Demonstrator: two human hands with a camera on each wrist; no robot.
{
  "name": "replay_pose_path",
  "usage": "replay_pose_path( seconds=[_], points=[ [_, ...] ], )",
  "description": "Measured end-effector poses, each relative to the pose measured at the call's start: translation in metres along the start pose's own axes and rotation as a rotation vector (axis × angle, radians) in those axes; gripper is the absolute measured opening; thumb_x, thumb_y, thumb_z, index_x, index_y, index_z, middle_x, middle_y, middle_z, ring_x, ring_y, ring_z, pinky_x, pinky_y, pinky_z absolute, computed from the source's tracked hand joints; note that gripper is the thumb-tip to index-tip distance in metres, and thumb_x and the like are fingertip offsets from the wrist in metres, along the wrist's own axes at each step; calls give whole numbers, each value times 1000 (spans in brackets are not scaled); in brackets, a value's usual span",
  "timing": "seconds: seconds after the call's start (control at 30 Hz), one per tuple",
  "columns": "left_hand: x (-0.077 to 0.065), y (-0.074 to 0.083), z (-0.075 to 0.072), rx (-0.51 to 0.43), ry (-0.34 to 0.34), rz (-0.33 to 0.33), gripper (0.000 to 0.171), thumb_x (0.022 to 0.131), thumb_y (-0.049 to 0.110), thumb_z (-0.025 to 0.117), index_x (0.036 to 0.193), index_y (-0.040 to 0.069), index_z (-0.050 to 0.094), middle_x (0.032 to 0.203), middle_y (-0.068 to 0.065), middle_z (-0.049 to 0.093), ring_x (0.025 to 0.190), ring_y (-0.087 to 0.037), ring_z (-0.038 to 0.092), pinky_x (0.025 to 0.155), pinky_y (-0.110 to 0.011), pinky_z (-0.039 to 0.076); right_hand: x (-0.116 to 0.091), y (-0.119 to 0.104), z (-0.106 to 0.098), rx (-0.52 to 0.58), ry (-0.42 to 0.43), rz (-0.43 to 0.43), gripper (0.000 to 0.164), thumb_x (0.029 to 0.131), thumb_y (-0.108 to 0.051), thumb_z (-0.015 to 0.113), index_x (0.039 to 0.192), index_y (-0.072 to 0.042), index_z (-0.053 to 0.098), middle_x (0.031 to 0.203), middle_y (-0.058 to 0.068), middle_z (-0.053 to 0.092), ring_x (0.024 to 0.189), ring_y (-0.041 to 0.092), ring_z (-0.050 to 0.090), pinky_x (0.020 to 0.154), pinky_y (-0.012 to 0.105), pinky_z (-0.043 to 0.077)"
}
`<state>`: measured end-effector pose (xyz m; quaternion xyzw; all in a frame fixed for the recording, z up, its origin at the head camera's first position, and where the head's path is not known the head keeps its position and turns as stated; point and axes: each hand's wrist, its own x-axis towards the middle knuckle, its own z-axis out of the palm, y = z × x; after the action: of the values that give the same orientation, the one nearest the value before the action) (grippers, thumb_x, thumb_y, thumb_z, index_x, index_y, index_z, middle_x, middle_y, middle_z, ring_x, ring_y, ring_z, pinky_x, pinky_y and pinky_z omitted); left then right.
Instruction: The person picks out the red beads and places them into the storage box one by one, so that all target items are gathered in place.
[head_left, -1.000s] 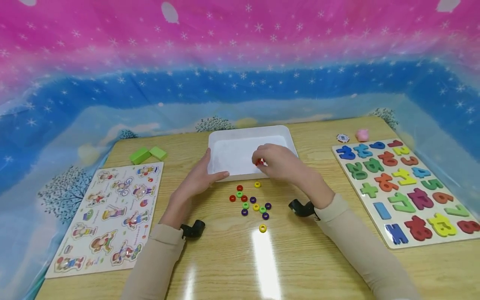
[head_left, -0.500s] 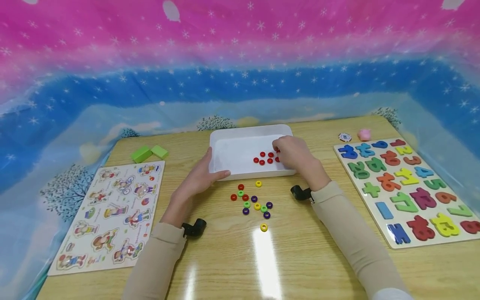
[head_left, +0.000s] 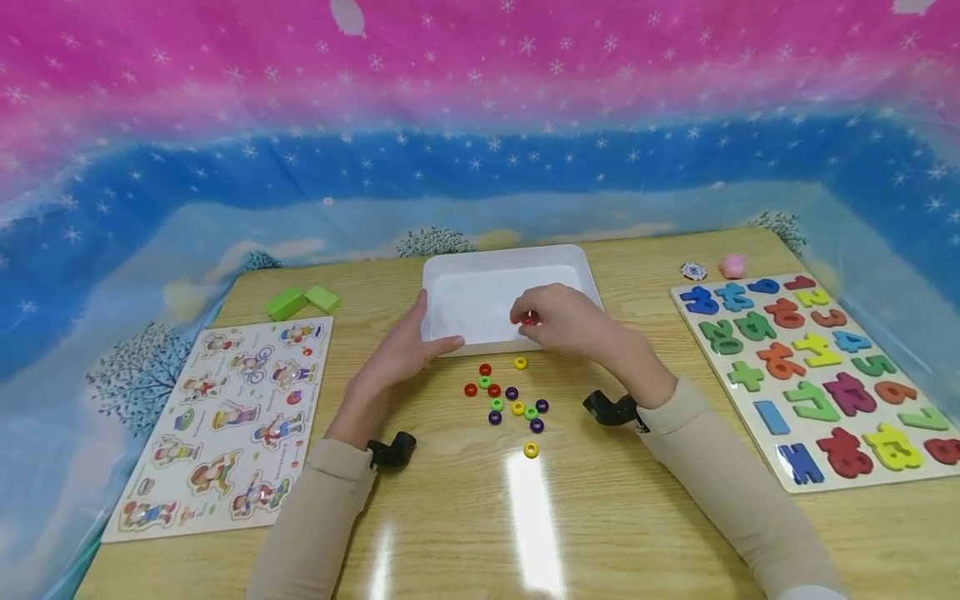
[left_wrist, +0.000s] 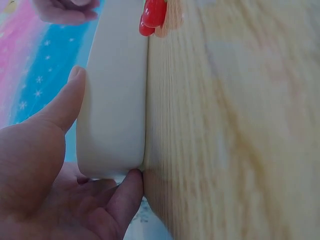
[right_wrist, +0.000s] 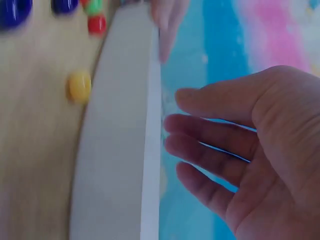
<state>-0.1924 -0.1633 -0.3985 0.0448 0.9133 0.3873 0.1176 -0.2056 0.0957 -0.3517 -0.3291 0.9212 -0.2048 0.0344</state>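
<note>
A white tray (head_left: 472, 292) stands upright on the table. My left hand (head_left: 393, 354) holds its near left corner, thumb along the near rim and fingers on the left side. In the left wrist view, fingers (left_wrist: 127, 197) curve against the tray's end wall. My right hand (head_left: 566, 321) is over the tray's near right part. Red beads (head_left: 530, 318) show in the gap between its thumb and fingers; others are hidden behind it. In the right wrist view, the thumb (right_wrist: 215, 100) and fingers are loosely bent above the rim, with no bead visible between them.
Several loose beads, including a yellow bead (head_left: 531, 450) and a purple bead (head_left: 495, 417), lie before the tray. A picture board (head_left: 225, 433) is on the left, with green blocks (head_left: 287, 304) behind. On the right are a number board (head_left: 813, 375), a chip (head_left: 693, 272) and a pink pig (head_left: 732, 267).
The right hand was over the beads, moved to the tray's right side, exposing several red beads, and is now back to the left over them. The left hand has stayed at the corner.
</note>
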Motion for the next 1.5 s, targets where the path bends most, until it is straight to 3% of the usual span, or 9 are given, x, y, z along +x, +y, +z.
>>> replay_pose_path(
  seconds=[0.3, 0.57, 0.77, 1.03, 1.27, 1.4, 1.5],
  points=[
    [0, 1, -4, -14, -11, 17, 108, 79, 57, 63, 149, 20, -11, 158, -1, 2, 145, -24, 12, 114, -48, 22, -12, -39, 32, -85, -134, -201, 13, 86, -20, 64, 97, -21, 71, 95, -9, 67, 84, 5, 58, 75, 25, 49],
    [-2, -2, -6, -39, -22, 21, 111, 76, 62, 61, 149, 20, -12, 158, 1, 0, 145, -22, 10, 114, -46, 23, -10, -43, 50, -187, -97, -273, 11, 84, -14, 63, 83, -22, 69, 78, -11, 59, 70, 5, 48, 63, 19, 43],
    [-3, -1, -5, -63, -17, 19, 112, 76, 61, 63, 148, 21, -12, 158, 1, 1, 145, -21, 12, 113, -46, 26, -7, -45, 55, -223, -63, -312, 12, 85, -12, 62, 77, -21, 68, 74, -8, 58, 66, 6, 47, 63, 21, 43],
    [-5, 2, -4, -62, -7, 11, 109, 78, 57, 64, 148, 22, -12, 158, -1, 5, 144, -22, 16, 111, -47, 28, -5, -47, 41, -173, -97, -256, 9, 84, -13, 64, 86, -21, 69, 81, -9, 61, 70, 6, 50, 63, 20, 43],
    [-3, 2, -1, -47, -7, 1, 110, 77, 60, 63, 148, 22, -13, 158, -2, 5, 144, -23, 15, 112, -47, 27, 8, -32, 15, -126, 11, -166, 9, 84, -14, 65, 90, -19, 70, 85, -8, 62, 75, 8, 53, 68, 24, 47],
    [-2, 2, 0, -45, 9, -4, 112, 75, 60, 64, 149, 21, -11, 158, -2, 8, 143, -23, 18, 112, -47, 28, 22, -21, 14, -154, 63, -118, 11, 85, -13, 64, 93, -18, 70, 87, -5, 63, 76, 10, 55, 67, 27, 48],
    [-3, 2, 2, -47, 15, -1, 110, 77, 56, 66, 149, 20, -9, 158, -1, 10, 142, -23, 21, 111, -48, 29, 31, -17, 20, -172, 58, -80, 13, 85, -13, 63, 96, -17, 69, 91, -3, 65, 79, 12, 58, 70, 29, 50]
  ],
)
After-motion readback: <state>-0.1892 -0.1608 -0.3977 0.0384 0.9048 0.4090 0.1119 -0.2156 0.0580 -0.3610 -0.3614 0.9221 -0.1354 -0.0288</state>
